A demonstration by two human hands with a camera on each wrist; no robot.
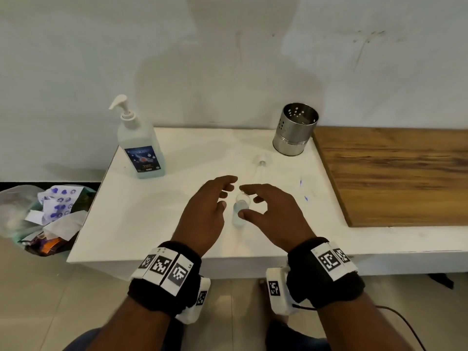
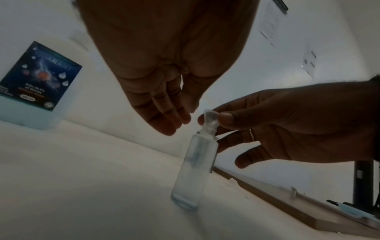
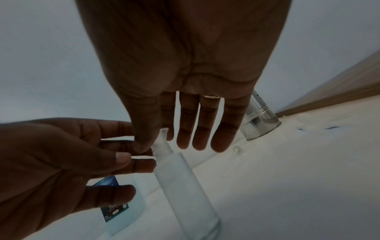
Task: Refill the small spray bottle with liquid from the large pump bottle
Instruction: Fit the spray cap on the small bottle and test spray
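The small clear spray bottle [image 1: 240, 216] [image 2: 195, 170] [image 3: 185, 186] stands upright on the white table [image 1: 157, 219], with pale blue liquid showing in it. A tiny clear funnel [image 1: 243, 198] [image 2: 210, 116] [image 3: 163, 134] sits in its neck. My right hand [image 1: 242, 201] [image 3: 155, 141] pinches the funnel between thumb and index finger. My left hand [image 1: 228, 192] [image 2: 176, 120] hovers just left of the bottle, fingers relaxed and holding nothing. The large pump bottle [image 1: 141, 148] [image 2: 39, 78] with a blue label stands at the back left. The spray head [image 1: 262, 161] lies behind the bottle.
A perforated metal holder [image 1: 295, 129] [image 3: 259, 121] stands at the back right. A wooden board [image 1: 395, 173] adjoins the table's right side. A bag of paper waste [image 1: 48, 216] sits on the floor to the left. Small blue marks [image 1: 304, 191] dot the table.
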